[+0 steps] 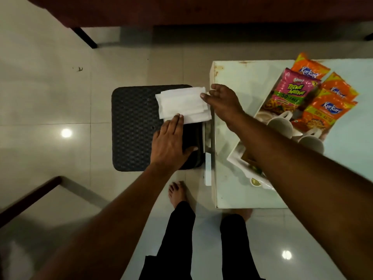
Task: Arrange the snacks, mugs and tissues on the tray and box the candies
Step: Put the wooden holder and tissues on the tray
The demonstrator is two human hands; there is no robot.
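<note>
White tissues (181,104), a small folded stack w/ layers slightly fanned, lie on the far right corner of a black woven stool (133,126), right edge overhanging toward the pale table (232,77) just beside it. Left hand (169,142) lies flat, fingers straight & pressed together, thumb spread out to the side; its fingertips (178,118) rest on the stack's near edge, pinning it. Right hand (224,102) reaches across from the table side w/ fingers mostly extended, thumb (203,96) touching the stack's right edge; can't tell if fingers are under the edge, so can't tell if it's a real pinch or only a touch. Tray (236,158) sits on the table, already loaded w/ snack packs (290,87) & mugs (280,126); tissues not on it yet. Handling, as a guess: v. light, soft, floppy, no stiffness, so a one-corner grab would prob. let the layers droop, slide apart or shed a sheet. Better to take the whole stack by thickness, thumb on top & fingers below at the overhanging right edge, w/ the other hand supporting the opposite side, & carry it level. Not fragile as such, but tears & creases easily, so light pressure only. Risk: loose top sheets peeling off on the way over, or the stack catching a mug when set down.
</note>
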